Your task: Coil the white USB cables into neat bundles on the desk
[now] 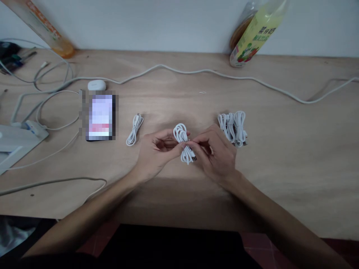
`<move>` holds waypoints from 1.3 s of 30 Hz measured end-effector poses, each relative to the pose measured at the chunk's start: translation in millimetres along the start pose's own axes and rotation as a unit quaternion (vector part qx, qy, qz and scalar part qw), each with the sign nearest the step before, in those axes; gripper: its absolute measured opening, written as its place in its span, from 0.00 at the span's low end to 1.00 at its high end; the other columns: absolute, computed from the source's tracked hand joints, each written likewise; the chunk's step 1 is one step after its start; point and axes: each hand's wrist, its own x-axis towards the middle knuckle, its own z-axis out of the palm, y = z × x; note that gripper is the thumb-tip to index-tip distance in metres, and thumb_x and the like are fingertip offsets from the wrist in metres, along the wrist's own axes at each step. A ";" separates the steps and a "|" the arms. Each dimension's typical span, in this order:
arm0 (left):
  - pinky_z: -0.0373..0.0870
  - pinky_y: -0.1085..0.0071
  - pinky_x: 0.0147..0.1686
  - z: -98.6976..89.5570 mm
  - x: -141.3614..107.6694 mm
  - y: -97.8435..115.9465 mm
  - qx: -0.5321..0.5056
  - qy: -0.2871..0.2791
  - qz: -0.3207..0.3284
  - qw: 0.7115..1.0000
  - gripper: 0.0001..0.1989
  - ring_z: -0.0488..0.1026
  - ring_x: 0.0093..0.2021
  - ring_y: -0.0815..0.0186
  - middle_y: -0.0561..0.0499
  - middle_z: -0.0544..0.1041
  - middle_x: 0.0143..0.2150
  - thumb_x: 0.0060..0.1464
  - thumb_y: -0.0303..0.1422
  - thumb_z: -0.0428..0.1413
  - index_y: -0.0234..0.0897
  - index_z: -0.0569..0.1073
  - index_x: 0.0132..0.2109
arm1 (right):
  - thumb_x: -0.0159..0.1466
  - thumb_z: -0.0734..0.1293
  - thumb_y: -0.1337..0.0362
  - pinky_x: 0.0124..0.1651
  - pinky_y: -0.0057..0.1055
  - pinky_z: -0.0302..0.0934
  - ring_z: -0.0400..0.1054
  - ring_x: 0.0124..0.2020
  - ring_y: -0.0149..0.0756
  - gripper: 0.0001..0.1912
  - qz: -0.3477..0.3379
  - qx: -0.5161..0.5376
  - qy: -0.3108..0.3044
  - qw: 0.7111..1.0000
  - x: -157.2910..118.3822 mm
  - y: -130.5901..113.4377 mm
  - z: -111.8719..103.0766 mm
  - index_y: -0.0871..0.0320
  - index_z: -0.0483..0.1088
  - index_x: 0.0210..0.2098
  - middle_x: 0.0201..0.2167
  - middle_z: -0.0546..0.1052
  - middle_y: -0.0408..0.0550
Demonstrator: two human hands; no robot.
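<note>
A white cable bundle (181,132) is held up over the middle of the wooden table, looped and pinched at its waist. My left hand (157,149) grips it from the left between thumb and fingers. From the right, my right hand (214,153) is closed at the bundle's middle, its thumb and forefinger pinched together; what lies between those fingertips is too small to make out. Another coiled white cable (135,129) lies left of my left hand. Several white cable bundles (238,127) lie together beyond my right hand, which partly covers them.
A lit phone (100,117) and a white earbud case (97,85) are on the left, near loose cables and a white device (17,142). One long white cord (207,71) crosses the back. Bottles (252,41) (60,43) stand by the wall.
</note>
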 end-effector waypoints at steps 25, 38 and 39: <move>0.84 0.70 0.39 -2.0 2.7 2.6 -0.115 -0.007 -0.126 0.985 0.14 0.85 0.38 0.62 0.46 0.88 0.40 0.48 0.35 0.77 0.35 0.88 0.42 | 0.73 0.74 0.67 0.35 0.32 0.69 0.72 0.36 0.35 0.08 0.024 0.114 -0.128 0.985 15.8 14.5 -22.5 0.47 0.83 0.48 0.42 0.80 0.45; 0.86 0.62 0.44 -4.9 4.2 6.3 -0.140 -0.042 -0.172 0.974 0.14 0.88 0.42 0.55 0.43 0.88 0.41 0.51 0.33 0.76 0.32 0.87 0.43 | 0.73 0.74 0.66 0.41 0.36 0.74 0.76 0.39 0.37 0.09 -0.031 0.076 -0.104 0.991 14.1 20.7 -20.8 0.47 0.83 0.50 0.40 0.80 0.45; 0.86 0.62 0.44 -4.6 4.1 6.1 -0.140 -0.043 -0.172 0.974 0.14 0.88 0.41 0.56 0.43 0.88 0.41 0.51 0.33 0.76 0.32 0.87 0.43 | 0.73 0.74 0.67 0.41 0.35 0.74 0.76 0.38 0.37 0.09 -0.035 0.073 -0.099 0.992 13.8 19.9 -20.7 0.47 0.83 0.49 0.40 0.81 0.45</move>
